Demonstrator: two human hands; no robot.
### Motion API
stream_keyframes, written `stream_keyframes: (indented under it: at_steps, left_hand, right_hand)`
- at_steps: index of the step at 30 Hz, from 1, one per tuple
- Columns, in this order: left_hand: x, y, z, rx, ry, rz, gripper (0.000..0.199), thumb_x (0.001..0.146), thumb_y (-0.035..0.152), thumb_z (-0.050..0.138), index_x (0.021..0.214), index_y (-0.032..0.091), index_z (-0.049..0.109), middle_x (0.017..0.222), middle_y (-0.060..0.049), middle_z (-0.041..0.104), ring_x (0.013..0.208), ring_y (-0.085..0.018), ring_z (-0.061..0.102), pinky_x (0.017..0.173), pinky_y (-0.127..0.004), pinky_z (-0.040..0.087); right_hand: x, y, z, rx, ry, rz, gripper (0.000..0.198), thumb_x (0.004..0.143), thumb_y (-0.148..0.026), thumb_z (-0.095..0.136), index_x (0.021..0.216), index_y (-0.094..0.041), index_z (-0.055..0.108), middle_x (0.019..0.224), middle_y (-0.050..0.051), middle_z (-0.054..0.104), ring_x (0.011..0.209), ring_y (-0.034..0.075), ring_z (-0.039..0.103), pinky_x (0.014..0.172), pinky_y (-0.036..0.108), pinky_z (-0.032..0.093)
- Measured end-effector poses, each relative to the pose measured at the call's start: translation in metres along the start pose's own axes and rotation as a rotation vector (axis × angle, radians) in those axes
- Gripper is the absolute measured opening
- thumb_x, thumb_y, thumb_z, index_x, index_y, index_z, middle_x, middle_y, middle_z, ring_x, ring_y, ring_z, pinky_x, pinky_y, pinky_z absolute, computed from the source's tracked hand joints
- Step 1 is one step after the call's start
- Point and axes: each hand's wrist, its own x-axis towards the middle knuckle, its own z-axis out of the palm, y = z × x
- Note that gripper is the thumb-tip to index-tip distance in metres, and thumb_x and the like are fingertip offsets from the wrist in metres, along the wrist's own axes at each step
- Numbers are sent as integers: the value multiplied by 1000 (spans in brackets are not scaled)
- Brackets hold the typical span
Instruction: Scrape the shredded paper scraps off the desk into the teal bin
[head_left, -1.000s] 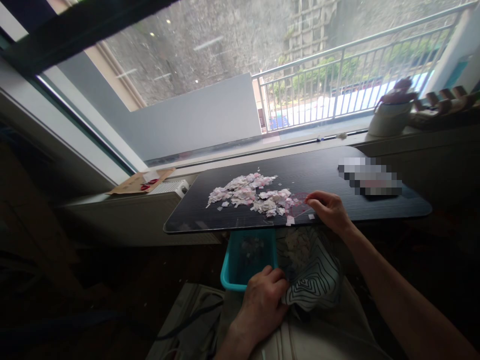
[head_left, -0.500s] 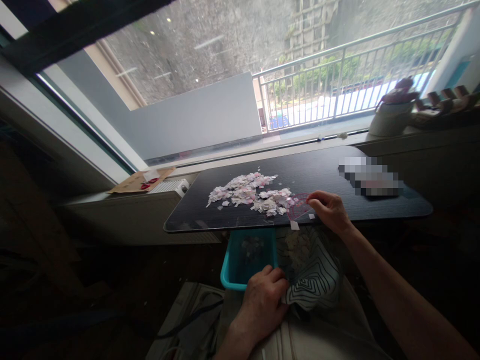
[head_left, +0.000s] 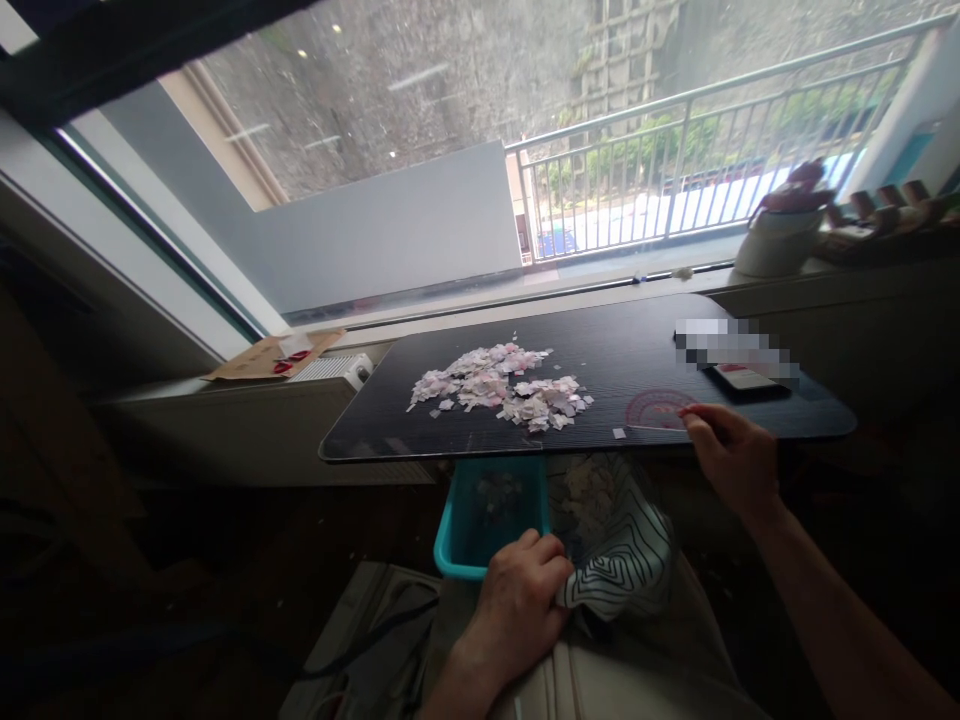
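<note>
My right hand [head_left: 731,455] pinches the corner of a clear reddish protractor [head_left: 654,408] over the front right part of the black table [head_left: 405,440]. Left of the protractor lies a heap of small white and pinkish paper pieces [head_left: 487,380], with a single square piece [head_left: 619,433] by the table's edge. On my lap, my left hand [head_left: 525,595] is closed on the edge of a pale cloth bag [head_left: 626,565] with black line patterns, beside the rim of a teal bin [head_left: 454,560]. More paper pieces show in the bag's mouth; the bin's contents are dim.
Farther right on the table lies a dark object [head_left: 742,375], partly blurred out. Red-handled scissors [head_left: 291,362] rest on brown cardboard [head_left: 247,362] on the sill at left. A pot with a figure [head_left: 784,225] stands on the sill at right, before the window.
My right hand has moved right with the protractor, away from the paper heap. A white piece that was below the protractor at the table's edge no longer shows there. My left hand keeps its hold.
</note>
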Motion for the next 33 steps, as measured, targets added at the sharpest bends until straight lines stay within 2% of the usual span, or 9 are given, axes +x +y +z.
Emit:
stream_keyframes:
  at_steps: [5,9,11,15,19,22,26,30,33]
  left_hand:
    - [-1,-1,0,-2,10,-2,11,74,10,63,79,19,57,87,0,56,80,-18,46,66,-30,34]
    - [-1,-1,1,-6,11,8,10,75,12,63,79,19,57,88,0,57,81,-18,46,66,-30,35]
    - [0,-1,1,-4,7,10,9,75,12,63,79,19,57,88,0,57,81,-18,47,66,-30,35]
    - [0,-1,0,8,-5,10,7,77,14,62,79,18,57,88,0,57,80,-18,47,66,-30,36]
    - [0,0,-1,22,-22,-1,9,74,12,63,78,18,57,88,-1,58,81,-19,48,66,-30,36]
    - [0,0,-1,29,-32,-10,9,74,13,63,76,18,56,86,-1,57,81,-19,48,66,-29,36]
    - [-1,1,-2,31,-25,-5,10,73,12,63,76,18,56,87,-1,58,81,-19,48,66,-29,37]
    - [-1,1,-1,24,-7,-3,10,73,11,61,76,18,56,86,-2,58,80,-19,48,65,-29,37]
    - [-1,1,-1,22,-6,6,9,73,10,60,76,18,56,86,-2,58,81,-19,48,65,-29,38]
  right_hand:
    - [-19,-8,-1,29,-166,-117,14,74,-30,60,72,-19,69,69,2,71,63,17,64,60,27,50]
    - [-25,-11,0,27,-123,-113,16,77,-30,59,75,-19,69,72,3,71,66,18,65,63,28,51]
    - [-21,-14,4,15,-153,-118,17,77,-32,59,77,-19,70,74,3,72,67,19,66,65,29,51]
    - [-3,-26,26,4,-273,-167,21,78,-34,57,81,-18,71,79,5,73,69,19,65,65,30,50]
    - [12,-32,52,13,-364,-107,23,78,-33,55,82,-18,71,77,4,72,67,18,63,65,29,49]
    - [12,-28,60,-23,-326,-43,23,77,-33,55,81,-18,71,74,4,71,68,18,63,67,30,48]
    - [9,-26,57,17,-233,27,25,76,-35,54,80,-17,71,73,4,70,70,19,63,67,29,47]
    - [11,-28,53,34,-319,31,23,74,-33,54,77,-17,70,71,3,70,69,18,61,65,28,46]
    - [12,-30,52,69,-320,37,22,73,-32,54,74,-17,70,67,2,68,65,17,59,63,28,45]
